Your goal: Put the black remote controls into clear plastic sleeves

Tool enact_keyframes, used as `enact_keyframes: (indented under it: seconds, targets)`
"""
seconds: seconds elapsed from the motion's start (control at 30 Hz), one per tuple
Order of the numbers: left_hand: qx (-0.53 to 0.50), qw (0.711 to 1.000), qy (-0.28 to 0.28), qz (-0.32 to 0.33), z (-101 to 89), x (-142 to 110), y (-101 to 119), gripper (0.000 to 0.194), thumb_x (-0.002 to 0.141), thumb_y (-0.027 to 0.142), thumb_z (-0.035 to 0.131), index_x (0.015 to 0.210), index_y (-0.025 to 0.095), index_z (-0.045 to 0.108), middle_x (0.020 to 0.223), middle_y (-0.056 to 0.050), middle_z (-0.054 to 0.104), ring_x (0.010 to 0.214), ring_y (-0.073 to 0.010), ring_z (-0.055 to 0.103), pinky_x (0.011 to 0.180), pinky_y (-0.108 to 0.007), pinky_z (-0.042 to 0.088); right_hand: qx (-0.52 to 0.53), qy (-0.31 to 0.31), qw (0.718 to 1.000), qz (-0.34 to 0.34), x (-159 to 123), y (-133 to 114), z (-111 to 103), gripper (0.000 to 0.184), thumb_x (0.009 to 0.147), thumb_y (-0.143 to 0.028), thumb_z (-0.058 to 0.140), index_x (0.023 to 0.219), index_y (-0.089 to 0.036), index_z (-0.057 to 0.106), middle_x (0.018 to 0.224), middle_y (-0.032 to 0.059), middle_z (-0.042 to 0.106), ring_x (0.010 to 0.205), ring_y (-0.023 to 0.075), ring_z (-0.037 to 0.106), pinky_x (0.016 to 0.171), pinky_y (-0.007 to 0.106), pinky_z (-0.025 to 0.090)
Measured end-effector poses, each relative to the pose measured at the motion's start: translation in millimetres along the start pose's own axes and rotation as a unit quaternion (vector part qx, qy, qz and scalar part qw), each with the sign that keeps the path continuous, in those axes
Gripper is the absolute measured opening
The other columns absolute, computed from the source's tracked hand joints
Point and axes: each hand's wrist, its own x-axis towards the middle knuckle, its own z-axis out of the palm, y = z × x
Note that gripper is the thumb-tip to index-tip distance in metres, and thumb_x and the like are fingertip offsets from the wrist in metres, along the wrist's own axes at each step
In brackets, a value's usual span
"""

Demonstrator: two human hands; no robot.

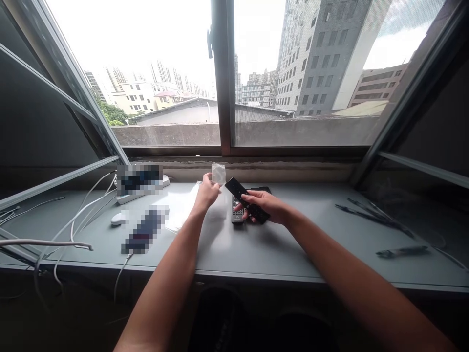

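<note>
My left hand (pixel 208 190) pinches a small clear plastic bag (pixel 219 173) and holds it up over the desk. In my right hand (pixel 264 204) is a black remote control (pixel 238 189), tilted with its far end toward the bag; bag and remote look slightly apart. Beneath it another black remote control (pixel 238 216) with rows of buttons lies on the desk. Part of a further black item (pixel 264 189) shows behind my right hand, mostly hidden. Left of my left hand, white sheets or clear bags (pixel 179 208) lie in a bright patch; which they are, I cannot tell.
The grey desk (pixel 293 264) runs below a window (pixel 223 98). On the left are a white power strip (pixel 141 192), a white mouse (pixel 117 219), a blurred-out device (pixel 144 232) and loose white cables (pixel 73 220). Dark cables (pixel 373 217) and a pen-like item (pixel 402 252) lie right.
</note>
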Motion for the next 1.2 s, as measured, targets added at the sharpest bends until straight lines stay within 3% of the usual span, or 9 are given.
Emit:
enact_keyframes:
  seconds: [0.1, 0.27, 0.53, 0.63, 0.73, 0.87, 0.97, 1.1, 1.2]
  targets:
    - [0.148, 0.987, 0.027, 0.058, -8.7, -7.6, 5.1, 0.059, 0.092, 0.020, 0.065, 0.150, 0.022, 0.056, 0.109, -0.010, 0.080, 0.098, -0.0287, 0.077, 0.092, -0.039, 0.056, 0.037, 0.025, 0.999, -0.009, 0.0, -1.8, 2.8, 0.027, 0.106, -0.039, 0.070, 0.118, -0.015, 0.070, 0.097, 0.0148, 0.082, 0.064, 0.0183, 0.071, 0.048, 0.025, 0.056]
    - [0.258, 0.965, 0.028, 0.038, -39.3, -9.4, 10.4, 0.039, 0.092, 0.028, 0.064, 0.129, 0.021, 0.073, 0.111, -0.011, 0.081, 0.100, -0.0288, 0.077, 0.088, -0.035, 0.057, 0.155, 0.020, 0.988, 0.020, 0.4, -7.4, 0.5, 0.043, 0.115, -0.042, 0.041, 0.124, -0.012, 0.070, 0.090, 0.0122, 0.076, 0.062, 0.0178, 0.064, 0.050, 0.027, 0.055]
    - [0.476, 0.878, -0.026, -0.039, -97.3, -5.8, 5.9, 0.048, 0.084, 0.033, 0.071, 0.130, 0.021, 0.075, 0.126, -0.018, 0.077, 0.117, -0.0396, 0.072, 0.097, -0.044, 0.056, 0.239, 0.017, 0.971, 0.014, 3.1, -7.9, -7.9, 0.036, 0.108, -0.036, 0.048, 0.124, -0.012, 0.069, 0.085, 0.0066, 0.067, 0.062, 0.0165, 0.057, 0.051, 0.026, 0.050]
    - [0.506, 0.862, 0.026, 0.013, -82.1, -8.5, 14.9, 0.045, 0.087, 0.034, 0.072, 0.130, 0.018, 0.073, 0.145, -0.024, 0.066, 0.134, -0.0473, 0.058, 0.110, -0.058, 0.048, 0.251, 0.031, 0.968, 0.013, 4.3, -7.2, -7.8, 0.035, 0.105, -0.033, 0.048, 0.123, -0.013, 0.070, 0.085, 0.0072, 0.066, 0.063, 0.0179, 0.057, 0.052, 0.028, 0.051]
    - [0.425, 0.898, 0.070, 0.091, -46.4, -6.0, 31.6, 0.042, 0.088, 0.034, 0.077, 0.127, 0.018, 0.073, 0.151, -0.025, 0.060, 0.140, -0.0499, 0.051, 0.117, -0.065, 0.041, 0.280, 0.051, 0.959, -0.006, 5.4, -6.6, -8.3, 0.034, 0.101, -0.028, 0.045, 0.120, -0.015, 0.071, 0.085, 0.0071, 0.065, 0.063, 0.0185, 0.055, 0.052, 0.029, 0.051]
    - [0.155, 0.971, 0.045, 0.177, 9.7, -2.3, 45.2, 0.020, 0.093, 0.031, 0.076, 0.111, 0.022, 0.077, 0.125, -0.016, 0.073, 0.126, -0.0372, 0.063, 0.119, -0.049, 0.044, 0.276, 0.075, 0.958, -0.023, 7.0, -6.2, -12.1, 0.031, 0.102, -0.033, 0.049, 0.114, -0.017, 0.073, 0.084, 0.0074, 0.065, 0.066, 0.0204, 0.058, 0.053, 0.030, 0.054]
    - [0.111, 0.974, 0.034, 0.197, 37.9, -7.8, 35.8, 0.017, 0.101, 0.026, 0.064, 0.110, 0.021, 0.077, 0.113, -0.013, 0.076, 0.110, -0.0306, 0.069, 0.111, -0.042, 0.049, 0.249, 0.120, 0.961, -0.020, 8.5, -5.8, -15.2, 0.024, 0.103, -0.035, 0.059, 0.111, -0.018, 0.073, 0.081, 0.0072, 0.067, 0.070, 0.0205, 0.063, 0.058, 0.030, 0.059]
    - [0.156, 0.964, 0.012, 0.215, 45.3, -19.8, 12.0, 0.022, 0.104, 0.026, 0.058, 0.113, 0.021, 0.078, 0.111, -0.014, 0.078, 0.104, -0.0296, 0.070, 0.105, -0.041, 0.051, 0.254, 0.137, 0.957, -0.015, 9.5, -5.6, -16.8, 0.020, 0.107, -0.031, 0.056, 0.114, -0.018, 0.070, 0.095, 0.0117, 0.075, 0.081, 0.0235, 0.073, 0.063, 0.032, 0.064]
    - [0.151, 0.970, 0.008, 0.190, 39.9, -24.1, 1.5, 0.022, 0.105, 0.029, 0.058, 0.112, 0.022, 0.078, 0.107, -0.012, 0.079, 0.099, -0.0285, 0.071, 0.100, -0.039, 0.052, 0.282, 0.099, 0.954, -0.013, 8.3, -5.5, -18.1, 0.029, 0.112, -0.038, 0.045, 0.115, -0.020, 0.067, 0.103, 0.0134, 0.077, 0.077, 0.0214, 0.071, 0.048, 0.027, 0.057]
